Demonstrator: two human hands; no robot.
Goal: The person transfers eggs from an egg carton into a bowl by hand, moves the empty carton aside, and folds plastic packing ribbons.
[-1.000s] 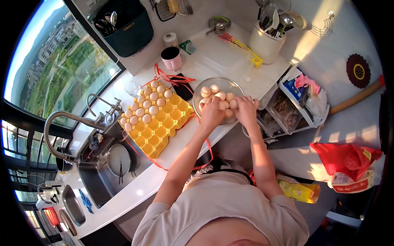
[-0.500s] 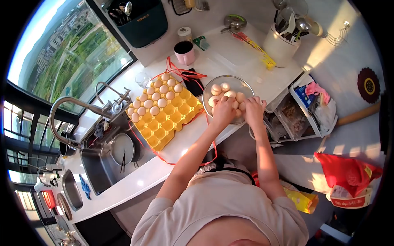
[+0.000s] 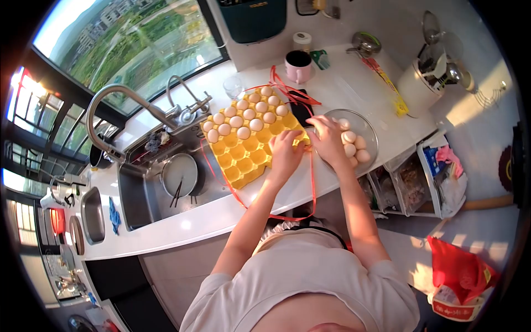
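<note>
A yellow egg tray lies on the counter. Several light brown eggs fill its far rows, and the nearer cups hold none. My left hand is over the tray's right side, fingers apart and curved downward, with no egg visible in it. Beside it, my right hand hangs between the tray and a clear glass bowl, partly covering the bowl's left side. Its fingers point toward the tray, apart, and nothing shows in them. Several eggs sit in the bowl.
Red strapping loops around the tray. Behind stand a pink mug, a drinking glass and a dark phone-like slab. To the left is a sink with a pan; at right, an open drawer and a utensil holder.
Both hands have left the eggs in the bowl and moved left toward the tray. The camera view has shifted, so the counter appears farther right.
</note>
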